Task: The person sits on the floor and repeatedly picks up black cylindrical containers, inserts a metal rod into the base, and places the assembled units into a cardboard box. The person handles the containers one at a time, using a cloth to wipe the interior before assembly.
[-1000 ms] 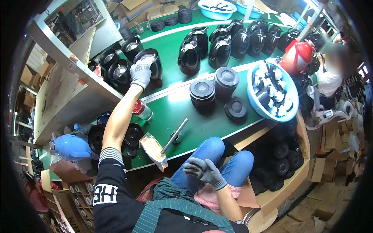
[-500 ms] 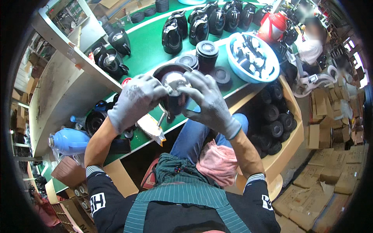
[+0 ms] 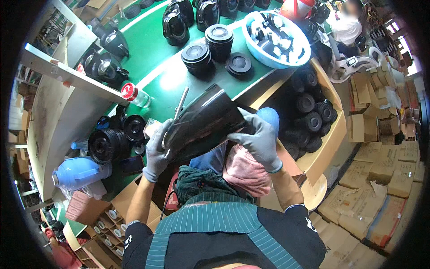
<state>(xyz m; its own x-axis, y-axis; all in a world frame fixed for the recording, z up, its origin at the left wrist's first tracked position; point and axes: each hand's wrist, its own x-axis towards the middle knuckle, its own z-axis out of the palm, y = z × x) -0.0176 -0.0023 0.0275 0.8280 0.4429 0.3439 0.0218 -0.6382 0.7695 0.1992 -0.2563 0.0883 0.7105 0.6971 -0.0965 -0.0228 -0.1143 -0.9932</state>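
A glossy black vacuum jug body (image 3: 206, 123) lies tilted across my lap between both hands. My left hand (image 3: 157, 151), in a grey glove, is closed round its lower left end. My right hand (image 3: 259, 139), also gloved, grips the opposite end at its edge, the index finger along the black side. Beside my left hand a thin metal rod (image 3: 182, 102) sticks up; its lower end is hidden. Beyond the jug, stacks of black round lids (image 3: 197, 56) stand on the green bench (image 3: 154, 94). A small clear jar with a red lid (image 3: 134, 94) is to the left.
A light blue basin (image 3: 286, 62) of small parts sits at the bench's right. Below it, a carton (image 3: 338, 134) holds black round parts. More black jugs (image 3: 174, 27) line the back. A blue flask (image 3: 83, 172) lies left. Another person (image 3: 345, 22) is at far right.
The jug was upright with both hands at its silvery top; it is now tipped on its side, lower and nearer my lap. My hands have moved to its two ends.
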